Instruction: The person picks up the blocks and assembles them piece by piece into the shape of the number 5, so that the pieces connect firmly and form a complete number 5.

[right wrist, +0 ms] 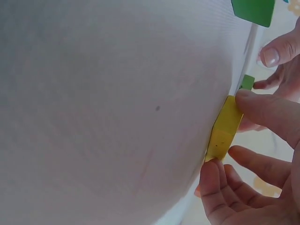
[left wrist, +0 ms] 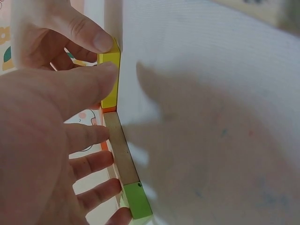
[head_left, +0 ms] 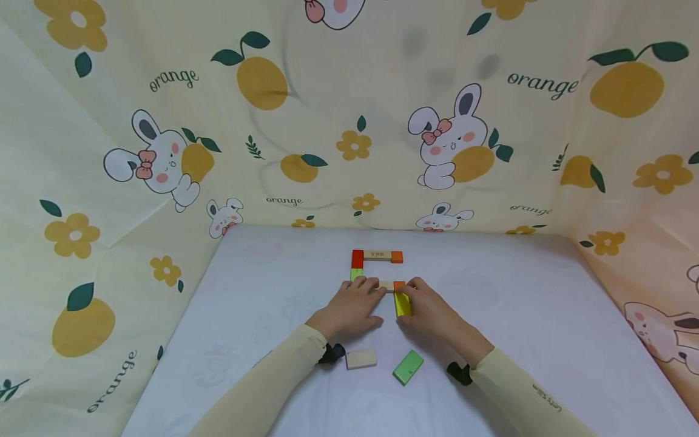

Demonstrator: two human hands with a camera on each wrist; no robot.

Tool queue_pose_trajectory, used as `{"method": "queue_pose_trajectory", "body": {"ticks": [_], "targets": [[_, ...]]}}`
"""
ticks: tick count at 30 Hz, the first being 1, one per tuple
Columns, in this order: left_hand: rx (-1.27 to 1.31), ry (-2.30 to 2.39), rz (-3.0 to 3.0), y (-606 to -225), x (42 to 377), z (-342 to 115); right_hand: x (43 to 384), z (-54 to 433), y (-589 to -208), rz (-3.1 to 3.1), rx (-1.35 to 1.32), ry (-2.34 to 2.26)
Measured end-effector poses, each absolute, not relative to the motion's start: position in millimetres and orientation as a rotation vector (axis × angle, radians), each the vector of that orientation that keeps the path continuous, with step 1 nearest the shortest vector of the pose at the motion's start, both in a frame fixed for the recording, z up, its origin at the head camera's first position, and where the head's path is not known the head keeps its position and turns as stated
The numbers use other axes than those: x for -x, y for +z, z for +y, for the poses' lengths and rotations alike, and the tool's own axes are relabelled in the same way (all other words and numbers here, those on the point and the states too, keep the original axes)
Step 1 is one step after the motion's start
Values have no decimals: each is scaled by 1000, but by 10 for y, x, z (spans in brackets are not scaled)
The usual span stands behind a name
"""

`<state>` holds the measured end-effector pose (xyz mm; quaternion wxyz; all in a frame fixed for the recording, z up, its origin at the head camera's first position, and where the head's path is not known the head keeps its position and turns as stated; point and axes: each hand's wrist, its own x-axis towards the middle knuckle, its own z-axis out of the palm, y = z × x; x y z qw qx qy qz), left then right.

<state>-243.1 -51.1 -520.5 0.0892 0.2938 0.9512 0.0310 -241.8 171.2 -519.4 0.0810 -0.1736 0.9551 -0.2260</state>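
My right hand [head_left: 434,314] pinches a yellow block [head_left: 403,305] between thumb and fingers; the block lies on the table, its far end at a small orange block [head_left: 399,284]. My left hand [head_left: 352,308] has its fingers spread over the row beside it, at a plain wooden block [left wrist: 123,147] and a green block [left wrist: 138,200]. In the left wrist view the left thumb overlaps the yellow block. Farther back, a red block [head_left: 357,258], a wooden block with printed marks [head_left: 377,255] and an orange block [head_left: 397,257] form another row. A lime block [head_left: 357,274] extends from the red one, partly hidden.
Nearer the front of the white table [head_left: 262,364] lie a loose plain wooden block [head_left: 361,359] and a loose green block [head_left: 408,367]. A printed cloth [head_left: 349,109] hangs behind the table and along both sides. Black bands [head_left: 459,373] circle the wrists.
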Motion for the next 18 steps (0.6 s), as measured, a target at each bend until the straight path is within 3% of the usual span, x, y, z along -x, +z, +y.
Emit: {"method": "queue_pose_trajectory", "body": {"ticks": [8,18], "targets": [[-885,95,2833,-5166,2415,-520,2425,1754,-5157,2883,583,-671],[-864,88,2811,-5141,2405,-502,2585,2083,-4885,2790,906,-683]]}}
